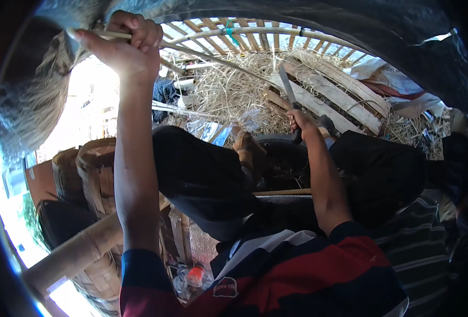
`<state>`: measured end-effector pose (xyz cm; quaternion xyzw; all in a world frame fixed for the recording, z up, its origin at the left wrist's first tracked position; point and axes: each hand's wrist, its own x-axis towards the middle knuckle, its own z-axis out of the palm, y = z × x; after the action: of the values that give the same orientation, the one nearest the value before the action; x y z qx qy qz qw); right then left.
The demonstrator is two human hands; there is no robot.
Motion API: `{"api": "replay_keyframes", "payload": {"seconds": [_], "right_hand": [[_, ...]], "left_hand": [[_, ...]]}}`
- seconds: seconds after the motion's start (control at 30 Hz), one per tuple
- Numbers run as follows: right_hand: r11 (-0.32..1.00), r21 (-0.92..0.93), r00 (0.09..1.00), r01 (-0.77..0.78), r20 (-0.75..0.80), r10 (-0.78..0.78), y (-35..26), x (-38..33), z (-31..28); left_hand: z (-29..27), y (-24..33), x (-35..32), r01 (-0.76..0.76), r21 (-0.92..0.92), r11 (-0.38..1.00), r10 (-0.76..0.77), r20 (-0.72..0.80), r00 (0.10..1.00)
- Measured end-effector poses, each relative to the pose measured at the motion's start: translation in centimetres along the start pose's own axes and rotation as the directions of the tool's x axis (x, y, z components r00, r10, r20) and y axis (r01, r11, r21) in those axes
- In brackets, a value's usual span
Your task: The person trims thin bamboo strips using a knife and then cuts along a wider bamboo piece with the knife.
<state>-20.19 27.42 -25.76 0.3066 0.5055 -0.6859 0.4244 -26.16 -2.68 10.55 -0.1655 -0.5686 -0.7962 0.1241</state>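
Raised at the upper left, my left hand (pixel 131 45) is closed round a long thin bamboo strip (pixel 207 56). The strip slants down to the right, its far part passing close to the knife blade. Beyond my knees, low over the straw, my right hand (pixel 302 121) grips the handle of a long knife (pixel 286 82). Its blade points up and away from me. Where the strip ends is hard to make out against the straw, and I cannot tell whether the blade touches it.
Flat wooden boards (pixel 318 100) lie on straw (pixel 218 90) ahead, before a slatted bamboo fence (pixel 265 38). Woven baskets (pixel 99 169) and a thick bamboo pole (pixel 75 251) stand at my left. Dark sheeting (pixel 371 31) hangs overhead. A white sack (pixel 384 76) lies far right.
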Motion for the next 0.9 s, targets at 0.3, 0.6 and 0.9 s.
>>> {"api": "replay_keyframes", "payload": {"seconds": [0.3,0.6,0.9], "right_hand": [[0.949,-0.238,0.978,0.205,0.020,-0.206,-4.9,-11.7,6.1],[0.806,-0.466,0.930,0.365,0.220,-0.294,-1.0,-18.6,9.3],[0.406,-0.867,0.956,0.290,0.240,-0.171,0.5,-21.7,10.0]], "left_hand": [[3.2,16.9,-6.0,-0.165,0.274,0.947,0.197,-0.093,0.976],[5.4,21.6,-13.7,-0.155,0.159,0.975,0.155,0.013,0.988],[1.4,23.7,-16.2,-0.091,0.148,0.985,0.106,-0.093,0.990]]}}
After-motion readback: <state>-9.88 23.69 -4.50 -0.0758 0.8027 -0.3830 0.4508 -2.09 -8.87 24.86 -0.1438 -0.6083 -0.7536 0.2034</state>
